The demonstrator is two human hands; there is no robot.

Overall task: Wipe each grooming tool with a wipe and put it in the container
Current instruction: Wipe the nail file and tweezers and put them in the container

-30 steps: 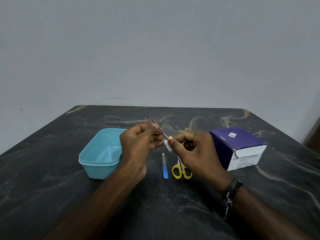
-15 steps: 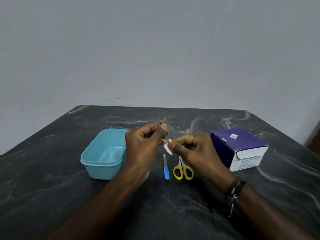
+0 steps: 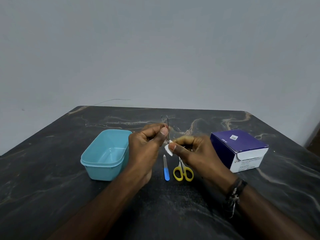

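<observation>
My left hand (image 3: 147,144) pinches thin metal tweezers (image 3: 167,125) and holds them nearly upright above the table. My right hand (image 3: 192,151) pinches a small white wipe (image 3: 168,149) against the lower end of the tweezers. Below the hands, on the dark table, lie a nail file with a blue handle (image 3: 166,168) and small scissors with yellow handles (image 3: 183,171). A light blue plastic container (image 3: 105,153) stands open to the left of my left hand, with nothing visible inside.
A purple and white box of wipes (image 3: 239,149) stands to the right of my right hand. The dark marbled table (image 3: 52,187) ends at a grey wall behind. A dark bracelet is on my right wrist.
The tweezers have swung from a slant toward the left to nearly upright. Both hands have stayed close together at the same place.
</observation>
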